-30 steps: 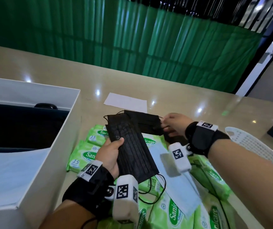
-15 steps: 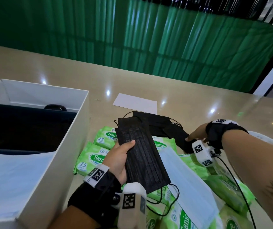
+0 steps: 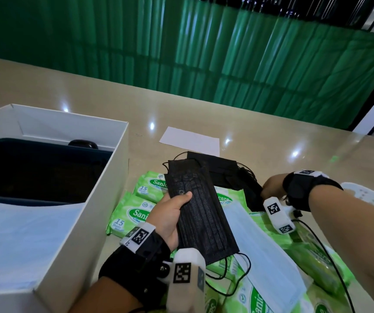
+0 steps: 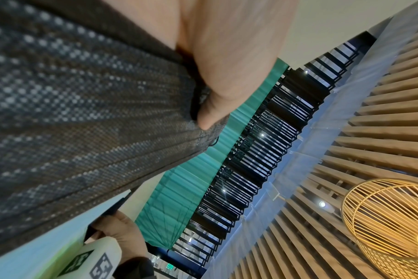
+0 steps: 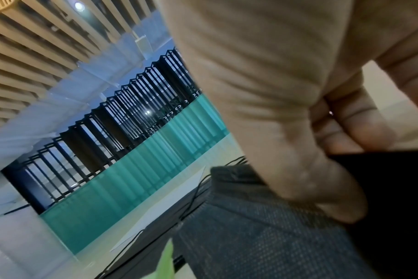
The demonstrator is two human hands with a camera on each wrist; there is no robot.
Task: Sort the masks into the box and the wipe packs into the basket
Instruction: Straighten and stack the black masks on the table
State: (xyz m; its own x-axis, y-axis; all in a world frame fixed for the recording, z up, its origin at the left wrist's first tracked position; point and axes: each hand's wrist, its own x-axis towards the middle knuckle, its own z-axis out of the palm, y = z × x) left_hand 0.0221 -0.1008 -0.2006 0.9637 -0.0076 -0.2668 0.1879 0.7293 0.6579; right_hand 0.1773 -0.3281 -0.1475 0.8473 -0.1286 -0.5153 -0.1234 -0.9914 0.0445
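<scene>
Mask-gathering step: left hand (image 3: 170, 216) gripping black masks (image 3: 200, 213); right hand (image 3: 271, 188) pinching another mask (image 3: 250, 190), far right. Next: transfer to box (image 3: 104, 184).

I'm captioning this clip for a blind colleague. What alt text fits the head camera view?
A person's left hand holds a stack of black masks over green wipe packs on a beige table, while the right hand pinches another black mask lying there. An open white box stands at left.
</scene>
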